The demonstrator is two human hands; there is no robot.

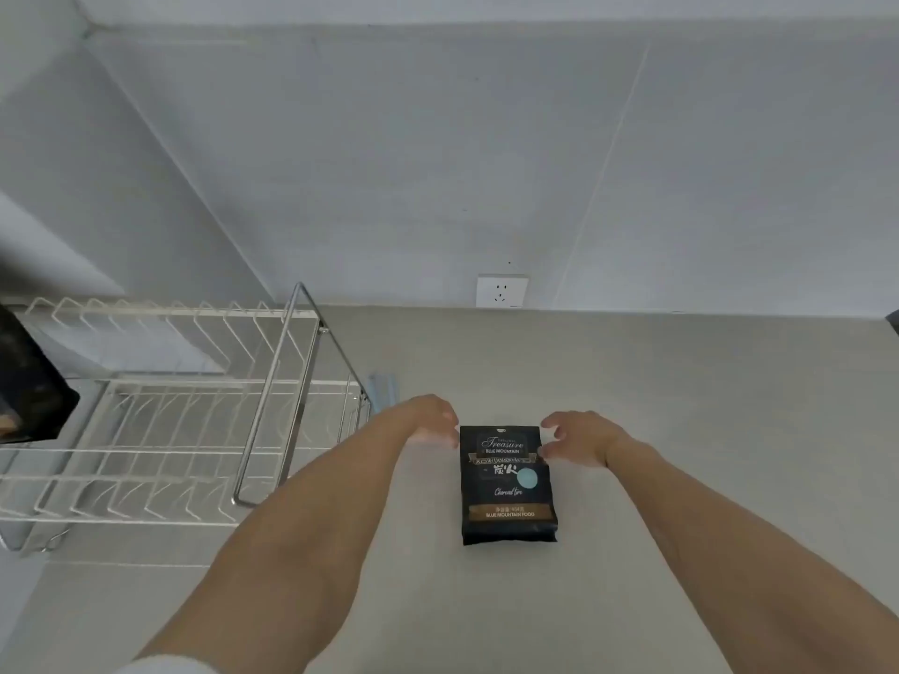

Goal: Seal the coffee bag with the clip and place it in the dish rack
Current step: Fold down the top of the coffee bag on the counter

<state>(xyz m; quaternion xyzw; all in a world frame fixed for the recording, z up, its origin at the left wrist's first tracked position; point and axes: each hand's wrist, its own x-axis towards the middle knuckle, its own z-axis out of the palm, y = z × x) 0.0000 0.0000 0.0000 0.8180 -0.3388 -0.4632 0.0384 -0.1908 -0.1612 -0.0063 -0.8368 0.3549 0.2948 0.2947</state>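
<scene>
One coffee bag [507,484] flat on the counter [681,406], label up, long axis running away from me, top edge toward the wall. My left hand [430,420] and right hand [579,437] flank its top corners, fingers spread, holding nothing. Dish rack [160,415] left, pale blue clip [383,389] beside it

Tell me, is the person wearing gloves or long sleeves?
No gloves: the left hand and right hand are bare, with no rings or watch showing. Both forearms are bare too. Only a bit of white sleeve shows at the bottom edge on the left.
</scene>
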